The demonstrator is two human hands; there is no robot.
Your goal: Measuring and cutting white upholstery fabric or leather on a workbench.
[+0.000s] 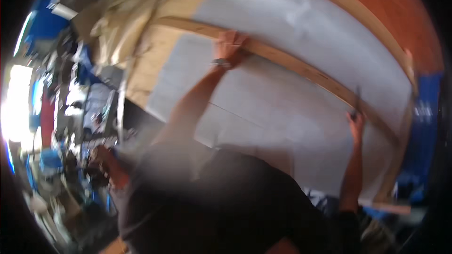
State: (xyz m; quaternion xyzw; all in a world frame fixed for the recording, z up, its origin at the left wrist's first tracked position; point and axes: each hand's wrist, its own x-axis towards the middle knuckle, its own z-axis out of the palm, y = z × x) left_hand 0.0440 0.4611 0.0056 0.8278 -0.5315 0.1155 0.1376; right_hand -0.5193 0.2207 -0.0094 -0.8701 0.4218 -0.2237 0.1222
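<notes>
My left hand (229,47), with a band at the wrist, lies over a long wooden batten (292,67). Its fingers look stretched out and press on the wood. The batten runs slantwise across a large pale grey-white sheet (268,108). Farther along, beside the batten's right part, my right hand (356,118) is closed around a thin dark tool (358,96). The tool's slender end points away from me over the batten; motion blur hides its exact kind.
A tan wooden board (141,82) shows beyond the sheet's left edge, with crumpled beige cloth (115,28) near it. An orange surface (391,14) fills the far right, above a blue one (426,127). At the left, a blurred person's hand (117,174) appears amid clutter.
</notes>
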